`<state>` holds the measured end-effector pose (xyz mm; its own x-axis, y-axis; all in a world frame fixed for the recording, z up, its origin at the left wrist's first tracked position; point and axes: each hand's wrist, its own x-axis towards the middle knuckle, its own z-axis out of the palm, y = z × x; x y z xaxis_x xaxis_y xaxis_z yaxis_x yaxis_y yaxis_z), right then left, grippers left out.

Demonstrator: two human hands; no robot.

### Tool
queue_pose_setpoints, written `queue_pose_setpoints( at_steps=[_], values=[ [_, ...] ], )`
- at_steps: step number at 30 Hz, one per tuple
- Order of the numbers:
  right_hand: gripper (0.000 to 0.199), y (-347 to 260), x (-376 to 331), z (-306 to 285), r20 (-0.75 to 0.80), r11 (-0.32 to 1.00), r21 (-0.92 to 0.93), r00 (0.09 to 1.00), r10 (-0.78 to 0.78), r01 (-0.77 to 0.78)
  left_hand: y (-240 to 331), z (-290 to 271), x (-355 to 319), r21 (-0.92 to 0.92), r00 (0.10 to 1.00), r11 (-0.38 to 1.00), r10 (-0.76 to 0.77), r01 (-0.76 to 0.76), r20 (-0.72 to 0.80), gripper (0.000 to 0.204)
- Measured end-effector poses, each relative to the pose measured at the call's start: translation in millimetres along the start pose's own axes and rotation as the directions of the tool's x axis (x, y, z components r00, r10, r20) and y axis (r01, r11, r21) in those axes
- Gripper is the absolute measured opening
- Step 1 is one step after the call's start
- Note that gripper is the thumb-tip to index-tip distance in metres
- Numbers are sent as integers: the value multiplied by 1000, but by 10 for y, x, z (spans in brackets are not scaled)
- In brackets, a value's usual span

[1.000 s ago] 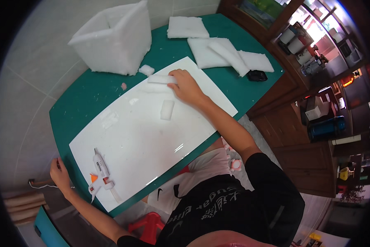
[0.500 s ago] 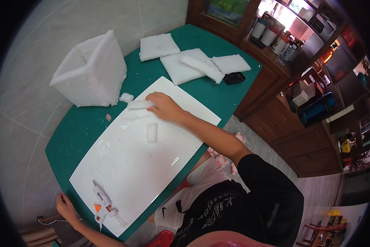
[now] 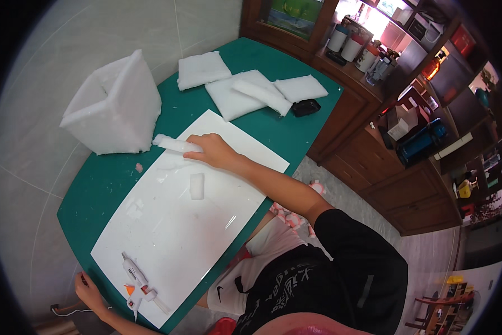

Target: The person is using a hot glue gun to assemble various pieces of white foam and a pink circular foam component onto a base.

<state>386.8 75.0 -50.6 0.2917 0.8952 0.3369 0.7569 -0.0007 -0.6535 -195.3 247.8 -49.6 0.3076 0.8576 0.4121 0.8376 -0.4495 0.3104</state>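
Our right hand, center-upper frame, is closed w/ fingers clamped on a foam strip, pinning it flat at the top edge of the white board, prob. so it can't slide. Left hand, lower left, is off the table edge; can't tell if it's apart or together. Glue gun lies on the board's near corner, just beside that hand. Foam box sits upper left, by the strip.

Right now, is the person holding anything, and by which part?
The right hand grips a white foam strip at its near end. The left hand rests at the table edge; any hold there cannot be told.
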Motion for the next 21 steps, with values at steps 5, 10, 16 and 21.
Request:
queue_pose_setpoints(
  at_steps=[5, 10, 16, 21],
  values=[
    [38, 3, 8, -15, -47, 1000, -4, 999, -16, 15, 55, 36, 26, -16, 1000, 1000, -15, 16, 8, 22],
    [37, 48, 9, 30, -63, 998, -29, 997, -49, 47, -22, 50, 25, -12, 999, 1000, -11, 12, 37, 21],
    [36, 76, 11, 77, -75, 992, -58, 991, -112, 108, 24, 69, 8, -32, 1000, 999, 0, 1, 8, 22],
    [36, 161, 28, 127, -157, 971, -147, 964, -214, 191, 101, 23, 42, 1, 999, 999, 36, -36, -12, 24]
  ],
)
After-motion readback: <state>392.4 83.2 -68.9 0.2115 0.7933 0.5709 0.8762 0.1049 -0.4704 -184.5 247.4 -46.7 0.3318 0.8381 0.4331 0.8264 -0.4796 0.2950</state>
